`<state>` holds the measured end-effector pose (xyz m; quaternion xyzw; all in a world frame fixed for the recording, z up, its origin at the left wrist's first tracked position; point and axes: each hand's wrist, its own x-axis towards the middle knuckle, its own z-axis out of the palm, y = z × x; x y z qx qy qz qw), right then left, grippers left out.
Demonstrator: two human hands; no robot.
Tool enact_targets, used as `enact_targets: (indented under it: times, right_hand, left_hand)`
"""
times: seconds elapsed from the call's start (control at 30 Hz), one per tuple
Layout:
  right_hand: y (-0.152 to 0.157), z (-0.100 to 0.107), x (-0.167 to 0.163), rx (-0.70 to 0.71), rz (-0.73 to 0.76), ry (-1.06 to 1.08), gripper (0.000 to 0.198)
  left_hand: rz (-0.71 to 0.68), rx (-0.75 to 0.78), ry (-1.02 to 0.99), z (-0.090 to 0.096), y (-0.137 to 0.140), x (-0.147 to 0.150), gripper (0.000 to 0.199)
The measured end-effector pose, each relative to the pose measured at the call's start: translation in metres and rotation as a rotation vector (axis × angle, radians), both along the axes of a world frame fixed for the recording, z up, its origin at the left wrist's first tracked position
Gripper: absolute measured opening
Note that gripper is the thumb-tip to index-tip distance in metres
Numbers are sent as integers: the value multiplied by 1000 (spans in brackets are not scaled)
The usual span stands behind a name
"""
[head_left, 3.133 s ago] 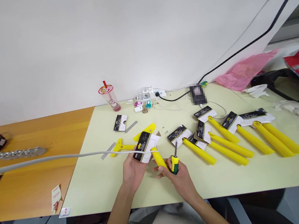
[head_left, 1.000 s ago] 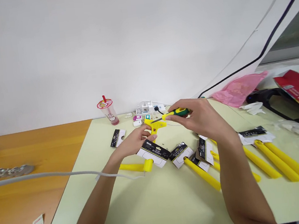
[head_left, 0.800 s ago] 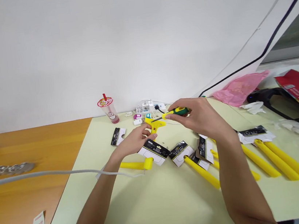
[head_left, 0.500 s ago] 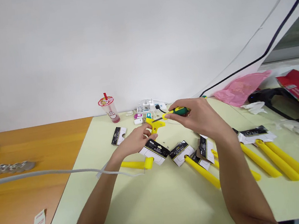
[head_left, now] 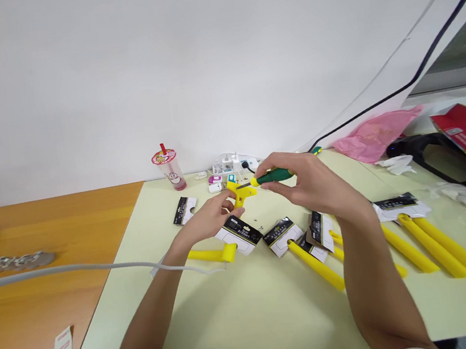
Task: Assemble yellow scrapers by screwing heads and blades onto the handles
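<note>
I take the yellow scraper [head_left: 243,192] as the middle of my dial, with twelve toward the wall; it is up off the bench [head_left: 274,329], its forked head turned to face me. From eight o'clock my left grip [head_left: 209,217] pinches its stem between thumb and fingers. From three o'clock my right grip [head_left: 307,179] is closed on the green-and-yellow screwdriver [head_left: 274,175], thumb below and fingers above, with the shaft pointing to nine and its tip meeting the fork's left arm. I judge the step in hand to be turning a screw there, though the spot under the tip is too small for me to tell whether the screw is going in or coming out. The next move, as I read it, calls for a steady left pinch, the shaft in line with the screw, and small twists of my right fingers with light pressure, so the tip does not skid off the plastic. Just below, at six, lies a black-and-white card [head_left: 240,234], with a loose yellow handle [head_left: 207,256] at seven. A few small bits of metal [head_left: 260,228], perhaps screws, rest between five and six, and at five a carded yellow handle [head_left: 317,266] slants away.
</note>
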<state>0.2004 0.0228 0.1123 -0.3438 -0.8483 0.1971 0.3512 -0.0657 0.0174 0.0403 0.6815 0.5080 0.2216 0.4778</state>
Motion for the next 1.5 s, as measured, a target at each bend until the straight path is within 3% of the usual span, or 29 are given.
enact_targets:
  times: [0.2,0.33,0.4,0.5,0.6,0.77,0.9,1.03,1.2,1.33,1.5]
  right_hand:
    - [3,-7,-13,26,-235,7,28]
    - [4,-7,-12,2,-144,39,11]
    - [3,-6,-11,15,-98,33,12]
    - [3,-7,-12,34,-158,29,11]
    - [6,-9,-16,13,-250,88,16]
    - [8,-10,-17,16,-177,97,18]
    - [8,-10,-18,9,-259,138,16]
    - [7,-9,-20,13,-205,131,15]
    - [7,-10,-23,13,-274,142,15]
    - [4,-6,-19,30,-264,198,16]
    - [2,1,-8,87,-357,235,19]
  left_hand:
    - [3,-2,-40,-3,1,0,55]
    - [19,-41,-109,-3,3,1,63]
    - [35,-68,-175,-2,4,1,72]
    - [42,-88,-256,0,6,2,79]
    - [70,-100,-290,0,7,3,79]
    - [62,-99,-346,1,7,5,81]
    - [76,-124,-380,1,6,5,83]
    - [95,-124,-387,4,5,8,83]
    - [107,-106,-383,9,2,10,79]
    - [105,-94,-427,4,6,8,77]
    - [96,-76,-446,-4,12,1,63]
